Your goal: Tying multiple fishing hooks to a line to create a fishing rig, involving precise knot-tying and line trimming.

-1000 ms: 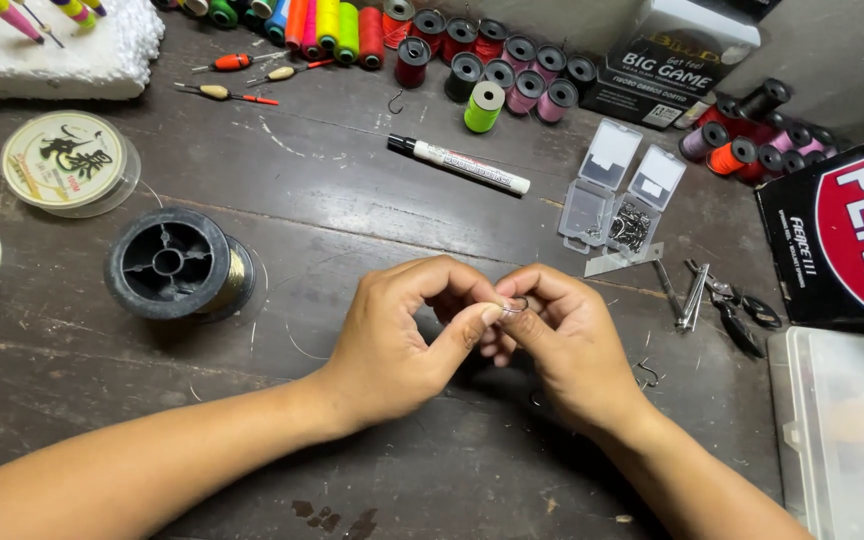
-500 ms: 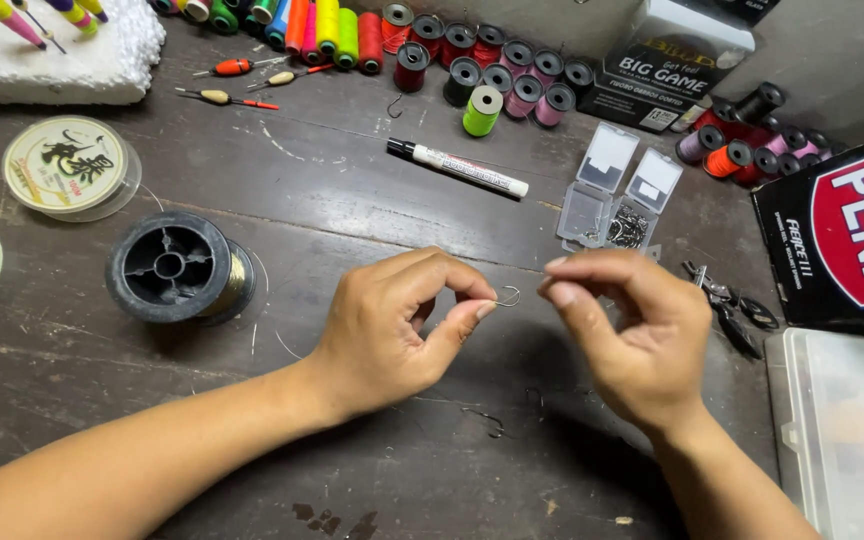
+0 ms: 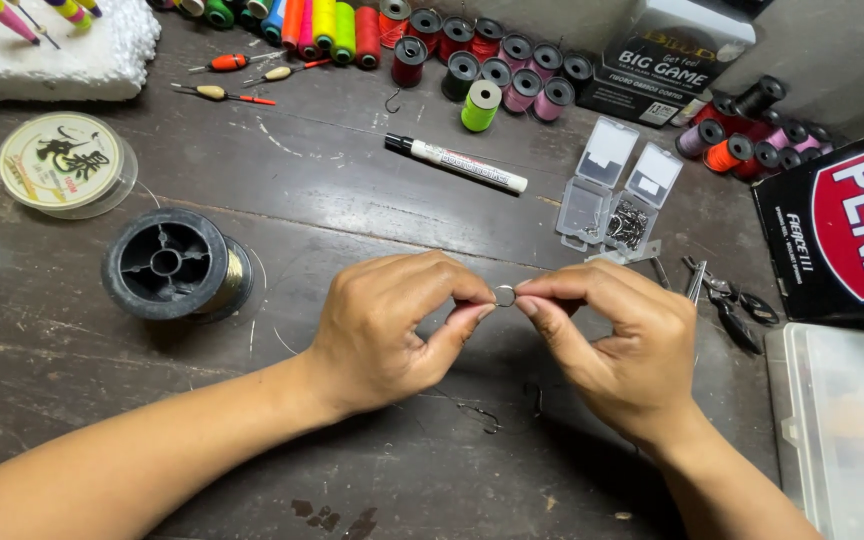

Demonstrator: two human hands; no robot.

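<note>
The left hand (image 3: 382, 335) and the right hand (image 3: 622, 350) meet over the middle of the dark wooden bench (image 3: 352, 190), fingertips almost touching. Between them sits a small metal fishing hook (image 3: 505, 295), its curved bend showing as a ring. The left grip pinches the hook between thumb and forefinger; the right grip is also clenched, thumb and forefinger pressed together right at the hook's other side, though whether it nips the hook itself or a fine line there cannot be told. The hook is held above the bench, not resting on it.

Left of the hands lies a black line spool (image 3: 167, 263), and farther left a clear spool with a pale label (image 3: 62, 160). A white marker with a black cap (image 3: 457, 163) lies beyond the hands. 2 small clear hook boxes (image 3: 617, 195) stand open to the right, near pliers (image 3: 737, 305). Coloured thread bobbins (image 3: 452, 55) line the far edge.
</note>
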